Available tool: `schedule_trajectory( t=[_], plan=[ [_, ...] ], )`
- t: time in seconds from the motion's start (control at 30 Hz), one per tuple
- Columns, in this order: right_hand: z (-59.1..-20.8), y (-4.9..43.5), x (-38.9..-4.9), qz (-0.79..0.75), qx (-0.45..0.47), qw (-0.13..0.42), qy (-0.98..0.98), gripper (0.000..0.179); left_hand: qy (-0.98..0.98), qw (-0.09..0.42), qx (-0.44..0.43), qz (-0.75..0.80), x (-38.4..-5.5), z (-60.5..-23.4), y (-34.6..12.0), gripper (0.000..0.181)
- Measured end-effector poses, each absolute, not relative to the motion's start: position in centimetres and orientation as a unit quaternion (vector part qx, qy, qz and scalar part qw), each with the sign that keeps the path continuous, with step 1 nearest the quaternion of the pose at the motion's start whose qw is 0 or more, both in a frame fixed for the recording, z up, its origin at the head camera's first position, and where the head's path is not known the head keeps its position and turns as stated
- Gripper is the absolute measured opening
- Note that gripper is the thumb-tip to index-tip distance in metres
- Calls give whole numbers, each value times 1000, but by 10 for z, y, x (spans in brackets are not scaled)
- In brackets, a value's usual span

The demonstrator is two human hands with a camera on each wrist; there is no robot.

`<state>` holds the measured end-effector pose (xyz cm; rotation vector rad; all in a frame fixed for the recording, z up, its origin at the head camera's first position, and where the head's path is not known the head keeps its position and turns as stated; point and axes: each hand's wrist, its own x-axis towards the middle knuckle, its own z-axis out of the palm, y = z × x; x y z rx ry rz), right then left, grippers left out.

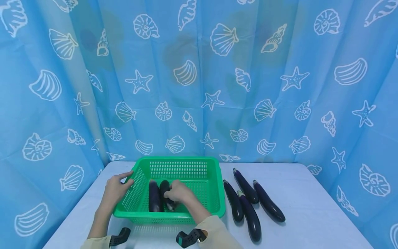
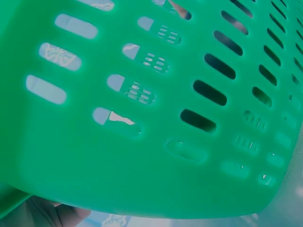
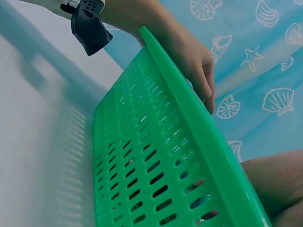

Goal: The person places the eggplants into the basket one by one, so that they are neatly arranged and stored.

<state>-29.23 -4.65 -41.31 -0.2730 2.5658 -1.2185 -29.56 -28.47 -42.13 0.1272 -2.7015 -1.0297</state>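
Observation:
A green slotted plastic basket (image 1: 178, 159) stands on the table, with two dark purple eggplants showing inside. My left hand (image 1: 115, 188) holds the basket's left rim, and part of it shows past the rim in the left wrist view. Reaching over the near side, my right hand (image 1: 181, 192) grips one eggplant (image 1: 164, 188) by its near part inside the basket. The other eggplant (image 1: 154, 197) lies just left of it. In the right wrist view, the basket wall (image 3: 147, 123) hides the gripped eggplant, while the right hand (image 3: 189, 61) shows above the rim.
Several eggplants (image 1: 253, 221) lie loosely grouped on the white table (image 1: 311, 207), right of the basket. A blue curtain (image 1: 202, 86) with white shell and starfish prints hangs behind and along both sides. Black wrist devices (image 1: 119, 237) sit near both sleeves.

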Motion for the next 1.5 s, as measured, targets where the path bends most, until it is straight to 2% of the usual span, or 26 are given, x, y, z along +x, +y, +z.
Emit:
schedule_trajectory(
  t=[0.07, 0.17, 0.77, 1.0, 1.1, 1.23, 1.43, 1.5],
  plan=[
    [-414, -48, -293, -421, -95, 143, 891, 46, -926, 124, 43, -354, -295, -421, -284, 47],
    [-414, -49, -294, -421, -96, 147, 890, 49, -926, 125, 42, -353, -295, -420, -284, 47],
    [-410, -52, -287, -419, -107, 154, 888, 53, -929, 132, 37, -344, -296, -421, -284, 47],
    [-410, -54, -287, -383, -110, 148, 905, 48, -929, 132, 40, -344, -295, -421, -284, 46],
    [-410, -53, -287, -358, -116, 145, 915, 42, -929, 130, 42, -345, -295, -420, -283, 47],
    [-411, -52, -285, -342, -127, 151, 919, 24, -928, 129, 44, -348, -293, -420, -282, 47],
    [-411, -47, -280, -337, -138, 154, 919, 47, -928, 130, 40, -347, -294, -420, -282, 47],
    [-410, -45, -279, -333, -136, 153, 920, 46, -928, 131, 39, -346, -294, -420, -282, 46]
  ],
)
